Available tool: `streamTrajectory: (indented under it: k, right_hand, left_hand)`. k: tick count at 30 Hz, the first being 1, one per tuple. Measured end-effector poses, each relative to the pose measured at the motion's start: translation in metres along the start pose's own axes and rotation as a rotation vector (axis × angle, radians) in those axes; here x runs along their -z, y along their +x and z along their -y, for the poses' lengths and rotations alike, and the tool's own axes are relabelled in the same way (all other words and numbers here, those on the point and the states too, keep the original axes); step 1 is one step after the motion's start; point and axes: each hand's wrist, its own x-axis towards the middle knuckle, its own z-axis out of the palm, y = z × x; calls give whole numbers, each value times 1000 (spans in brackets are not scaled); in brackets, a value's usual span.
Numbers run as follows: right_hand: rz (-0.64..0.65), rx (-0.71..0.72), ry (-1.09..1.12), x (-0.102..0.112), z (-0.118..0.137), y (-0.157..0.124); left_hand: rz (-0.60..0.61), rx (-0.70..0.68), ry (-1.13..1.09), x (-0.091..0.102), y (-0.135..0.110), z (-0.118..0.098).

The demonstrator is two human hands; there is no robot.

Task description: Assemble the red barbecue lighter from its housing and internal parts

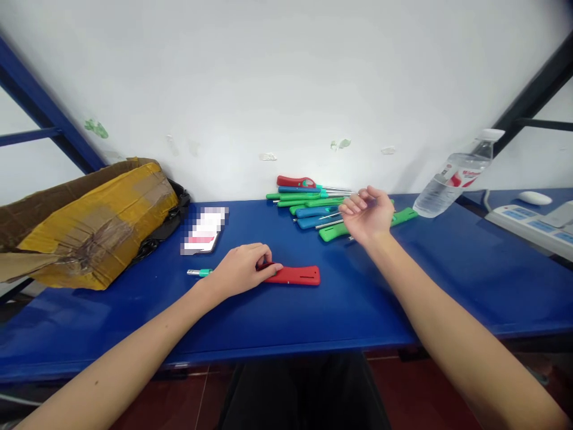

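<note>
My left hand (245, 269) rests on the table with thumb and fingers closed on a red long-nosed lighter (298, 275). Its red handle points right, and its short silver and teal end (200, 272) shows past my wrist on the left; the middle is hidden under the hand. My right hand (367, 214) is raised over the near right part of a pile of lighters, palm turned up, fingers loosely bent and nothing in them. The pile holds several green lighters (333, 232), blue lighters (308, 222) and a red one (290, 181) on top, lying against the wall.
A taped cardboard box (102, 221) with black plastic behind it stands at the left. A phone (206, 230) lies between box and pile. On the right are a water bottle (456, 176), tilted in view, a power strip (528, 224) and a white mouse-shaped object (535, 197). The blue table's front edge (286, 352) is near me.
</note>
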Motion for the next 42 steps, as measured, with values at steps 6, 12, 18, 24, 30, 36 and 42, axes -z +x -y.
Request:
streamTrajectory:
  k: [6,12,18,24,30,36,42]
  right_hand:
    - [574,508,-1067,-27,-30,-46]
    - [656,778,-1340,-35,-47,-63]
    - [245,895,-1306,-30,-39,-57]
    - [678,904,-1605,-31,-53,-70]
    - [1257,658,-1756,-42,-73,-84]
    - [1298,519,-1770,-48,-72,-81]
    - [1311,396,-1914,-54,-68,-92]
  left_hand:
    - [84,-216,60,9,-8,0]
    - [47,-257,52,15,-6,6]
    - [-271,-101,-57,22,1,18]
    - [-609,124,-144,25,9,25]
    - [-638,190,-72,26,14,24]
    - [-493,225,-8,7,29,24]
    - [-240,258,80,-17,58,14]
